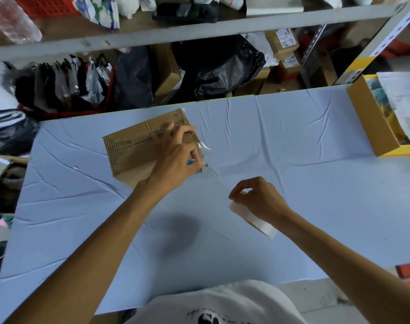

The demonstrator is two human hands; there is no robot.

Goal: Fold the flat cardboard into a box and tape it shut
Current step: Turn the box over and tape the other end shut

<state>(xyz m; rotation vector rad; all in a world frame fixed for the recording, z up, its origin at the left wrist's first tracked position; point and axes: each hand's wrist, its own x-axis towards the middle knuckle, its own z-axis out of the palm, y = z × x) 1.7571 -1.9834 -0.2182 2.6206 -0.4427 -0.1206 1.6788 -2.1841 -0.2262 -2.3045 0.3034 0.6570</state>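
A brown cardboard box (pixel 131 148) stands folded on the pale blue table cover (pixel 292 148), left of the middle. My left hand (pixel 175 157) lies on its right end and grips a small blue cutter (pixel 191 162), whose tip meets a strip of clear tape (pixel 213 176). That strip runs from the box's right edge down to a tape roll (pixel 253 218). My right hand (pixel 260 197) grips the roll, held a little above the table to the right of the box.
An open cardboard box with yellow trim (pixel 374 122) holds papers at the table's right edge. Behind the table a metal shelf (pixel 199 29) carries bags, parcels and a red crate. Black bags sit at the left.
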